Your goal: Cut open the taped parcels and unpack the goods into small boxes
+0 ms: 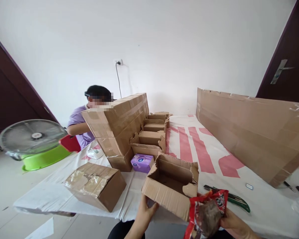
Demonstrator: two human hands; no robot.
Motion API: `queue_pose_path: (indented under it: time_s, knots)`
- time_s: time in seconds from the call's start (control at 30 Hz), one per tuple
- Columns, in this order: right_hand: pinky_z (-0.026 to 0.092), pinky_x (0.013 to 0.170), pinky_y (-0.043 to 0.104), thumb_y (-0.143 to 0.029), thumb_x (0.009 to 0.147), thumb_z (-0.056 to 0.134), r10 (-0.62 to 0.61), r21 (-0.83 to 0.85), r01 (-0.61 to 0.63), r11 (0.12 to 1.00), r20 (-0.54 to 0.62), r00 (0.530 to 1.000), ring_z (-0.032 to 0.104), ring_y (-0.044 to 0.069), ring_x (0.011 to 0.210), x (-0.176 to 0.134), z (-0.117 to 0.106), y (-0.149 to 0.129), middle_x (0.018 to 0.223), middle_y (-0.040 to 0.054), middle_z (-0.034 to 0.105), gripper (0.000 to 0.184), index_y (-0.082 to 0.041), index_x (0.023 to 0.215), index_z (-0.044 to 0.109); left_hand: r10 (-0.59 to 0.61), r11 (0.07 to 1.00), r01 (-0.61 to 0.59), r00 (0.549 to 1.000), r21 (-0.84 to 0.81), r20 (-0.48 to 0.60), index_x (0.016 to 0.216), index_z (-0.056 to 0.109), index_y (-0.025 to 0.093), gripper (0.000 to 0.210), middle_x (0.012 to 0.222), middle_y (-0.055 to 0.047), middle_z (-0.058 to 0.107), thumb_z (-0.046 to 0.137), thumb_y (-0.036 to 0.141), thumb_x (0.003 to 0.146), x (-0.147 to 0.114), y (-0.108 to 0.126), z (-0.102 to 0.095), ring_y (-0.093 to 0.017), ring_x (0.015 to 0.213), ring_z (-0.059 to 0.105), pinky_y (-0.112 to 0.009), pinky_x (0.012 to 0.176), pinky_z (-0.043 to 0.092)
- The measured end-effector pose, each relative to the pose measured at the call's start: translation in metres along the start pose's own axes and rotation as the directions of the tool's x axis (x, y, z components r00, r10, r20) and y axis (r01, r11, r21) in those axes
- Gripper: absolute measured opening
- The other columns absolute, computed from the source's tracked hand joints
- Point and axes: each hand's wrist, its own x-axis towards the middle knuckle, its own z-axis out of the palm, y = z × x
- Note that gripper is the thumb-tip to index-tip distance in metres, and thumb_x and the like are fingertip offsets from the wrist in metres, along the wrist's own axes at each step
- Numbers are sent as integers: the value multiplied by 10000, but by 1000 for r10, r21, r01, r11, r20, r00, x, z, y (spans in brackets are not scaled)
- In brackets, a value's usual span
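Observation:
Near the table's front edge, an open-topped cardboard box (165, 196) shows its dark inside, with torn, uneven edges. My left hand (144, 214) grips its lower left corner, the thumb against the front face and some fingers hidden behind it. In my right hand (233, 221) is a red plastic food packet (208, 214) with a clear window over brown contents. The packet hangs at the box's right front corner and covers part of it. Just behind the packet lies a green utility knife (236, 200).
Left of the box stand a purple tissue pack (142, 162) and a taped carton (96, 184). Stacked cartons (119, 129) form a wall, with several open boxes (149, 137) alongside. A long cardboard panel (249, 132) stands right. Behind the stack sits a person (81, 124); a fan (36, 136) is left.

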Motion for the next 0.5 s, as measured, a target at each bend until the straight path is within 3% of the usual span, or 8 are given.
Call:
queue_pose_path:
  time_s: [0.13,0.23,0.37,0.5]
  knots:
    - [462,956,530,-586,529,836,26,-31,-24,999,49,998,616,424,1164,13,22,0,1118,94,745,627,-337,1098,742,-3,997,8,998,82,-61,1286,470,175,731,1209,-147,637,701,507,677,-4,8,-2,-358,1278,521,-503,1061,422]
    - [450,992,538,-533,559,848,14,41,-20,999,135,991,616,416,1168,18,40,-9,1141,113,735,654,-268,1144,719,28,993,-12,991,121,-128,1302,455,193,695,1113,-117,665,672,469,702,-11,7,-19,-345,1202,581,-498,1010,471]
    - [379,1076,517,-461,538,889,-15,162,-35,986,298,954,563,375,1250,31,74,-18,1266,89,676,825,-296,1297,611,99,969,-42,969,244,-225,1193,518,218,610,1038,-112,672,673,512,682,-25,-8,-47,-393,1169,585,-539,975,493]
    - [366,1086,530,-510,627,847,-16,74,-11,997,362,932,578,370,1229,51,97,-17,1181,107,715,712,-243,1258,652,35,916,113,934,385,-357,1084,529,212,443,1044,-128,648,586,510,761,-29,-14,-64,-409,1127,603,-562,930,513]
